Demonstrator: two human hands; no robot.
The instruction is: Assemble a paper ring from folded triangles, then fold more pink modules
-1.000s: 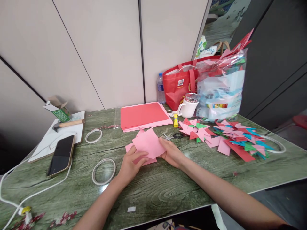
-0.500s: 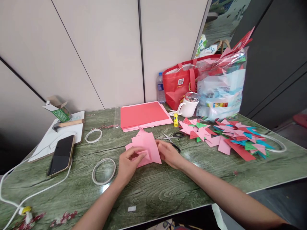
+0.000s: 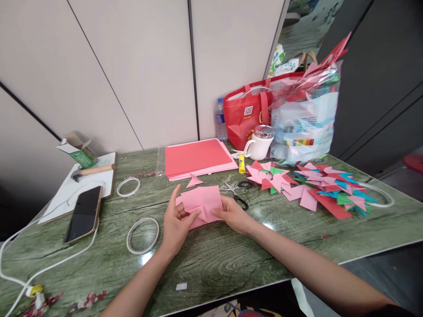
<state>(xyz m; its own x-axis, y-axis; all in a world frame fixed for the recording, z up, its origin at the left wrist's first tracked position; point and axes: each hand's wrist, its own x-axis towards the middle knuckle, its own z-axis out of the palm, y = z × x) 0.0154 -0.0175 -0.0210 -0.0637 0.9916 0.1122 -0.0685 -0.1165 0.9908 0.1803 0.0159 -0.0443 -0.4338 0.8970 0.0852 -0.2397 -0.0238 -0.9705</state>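
From here I see a QR code (image 3: pixel 248 110) on the red bag (image 3: pixel 235 127); a barcode (image 3: pixel 288 127) and sideways letters ending "PER" on the plastic bag (image 3: pixel 322 116).

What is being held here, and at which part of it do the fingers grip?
Pink paper: the left hand holds it near its lower left, the right hand by its lower right edge.

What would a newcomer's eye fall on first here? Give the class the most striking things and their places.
Probably the bright red bag at the back of the green table, with a clear plastic bag to its right. In front of them spread the many-coloured paper pieces, right of centre. Nearer the middle, the left hand and right hand hold pink paper.
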